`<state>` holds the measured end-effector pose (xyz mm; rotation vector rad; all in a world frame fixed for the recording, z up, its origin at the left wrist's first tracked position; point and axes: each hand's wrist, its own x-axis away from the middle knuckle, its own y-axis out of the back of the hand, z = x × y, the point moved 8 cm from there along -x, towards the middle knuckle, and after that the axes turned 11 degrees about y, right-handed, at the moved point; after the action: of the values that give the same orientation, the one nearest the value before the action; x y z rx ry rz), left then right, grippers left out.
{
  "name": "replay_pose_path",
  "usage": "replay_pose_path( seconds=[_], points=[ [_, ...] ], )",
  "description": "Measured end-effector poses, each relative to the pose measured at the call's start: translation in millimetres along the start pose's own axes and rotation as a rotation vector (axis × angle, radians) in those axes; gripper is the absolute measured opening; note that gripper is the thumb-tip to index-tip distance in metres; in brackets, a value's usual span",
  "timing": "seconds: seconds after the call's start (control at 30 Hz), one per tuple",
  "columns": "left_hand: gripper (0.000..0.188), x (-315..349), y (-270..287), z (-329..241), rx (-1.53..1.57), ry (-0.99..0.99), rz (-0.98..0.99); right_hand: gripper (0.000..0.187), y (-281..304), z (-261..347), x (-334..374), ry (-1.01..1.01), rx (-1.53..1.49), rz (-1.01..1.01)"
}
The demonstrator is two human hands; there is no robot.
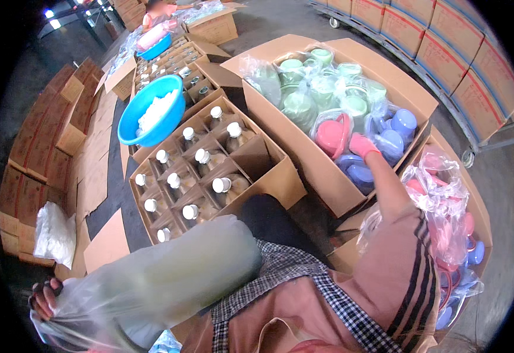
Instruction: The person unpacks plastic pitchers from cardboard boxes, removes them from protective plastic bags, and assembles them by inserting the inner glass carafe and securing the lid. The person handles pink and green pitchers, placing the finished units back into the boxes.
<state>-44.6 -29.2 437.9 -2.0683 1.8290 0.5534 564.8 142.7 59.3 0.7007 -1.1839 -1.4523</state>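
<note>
At the lower left, the fingers of my left hand (46,299) are closed on the gathered end of a clear plastic bag (86,294). Inside the bag lies a large, pale greenish bottle (177,270), on its side across my lap and blurred by the film. My right hand (363,146), in a pink glove, reaches into an open carton (295,144) of bagged plastic lids. Its fingers are closed at the edge of a pink lid (330,136) with a loop handle. Blue lids (391,144) lie beside it, and green lids (322,88) fill the far part.
A divided carton (283,191) of white-capped bottles stands before me. A blue basin (173,115) with white pieces rests beyond it. To the right is a carton of bagged pink lids (442,194). Stacked cartons (445,50) sit on a wheeled cart. Another person (151,19) is far off.
</note>
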Motion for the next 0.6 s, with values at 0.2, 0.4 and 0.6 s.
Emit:
replay_pose_path(
  seconds=[0.2,0.4,0.6],
  points=[
    [0.047,-9,-40,-5,0.158,-0.015,0.237,0.040,122,211,163,0.723,-0.596,-0.509],
    [0.041,-34,-104,3,0.417,0.218,0.494,0.046,-20,395,226,1.010,-1.336,0.429],
    [0.030,-49,-65,22,-0.277,0.199,0.285,0.035,-136,372,207,0.654,-1.462,0.497]
  ],
)
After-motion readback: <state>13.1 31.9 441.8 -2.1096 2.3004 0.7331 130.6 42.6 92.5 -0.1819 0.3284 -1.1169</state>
